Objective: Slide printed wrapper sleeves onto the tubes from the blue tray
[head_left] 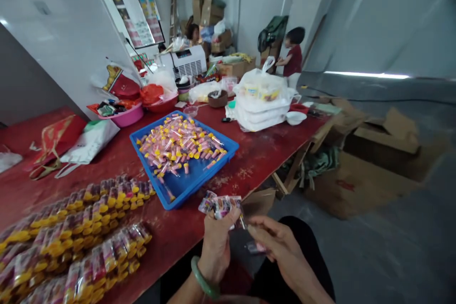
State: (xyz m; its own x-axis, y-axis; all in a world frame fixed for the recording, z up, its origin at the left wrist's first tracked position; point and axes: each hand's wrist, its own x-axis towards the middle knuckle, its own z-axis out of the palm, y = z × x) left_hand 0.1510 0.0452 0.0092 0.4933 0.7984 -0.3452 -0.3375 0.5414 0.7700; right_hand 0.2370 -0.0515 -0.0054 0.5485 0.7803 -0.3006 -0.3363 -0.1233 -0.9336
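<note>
In front of my lap, my left hand (218,237) is closed around a bunch of small printed plastic packets (223,205), with the thumb pressed over them. A jade-green bangle (204,279) circles that wrist. Close beside it, my right hand (281,242) has its fingers curled round a small clear tube (255,247) with pink in it, blurred and partly covered. Its fingertips are near the right end of the packets. On the table ahead, a blue tray (190,190) holds a heap of clear tubes (180,140) with pink contents and yellow caps.
Rows of stacked packaged tubes (99,256) with yellow ends cover the red table (245,171) at left. White bags and containers (261,104), a pink basin (123,116) and shopping bags (89,142) stand farther back. Open cardboard boxes (374,175) lie right. People (294,59) are beyond.
</note>
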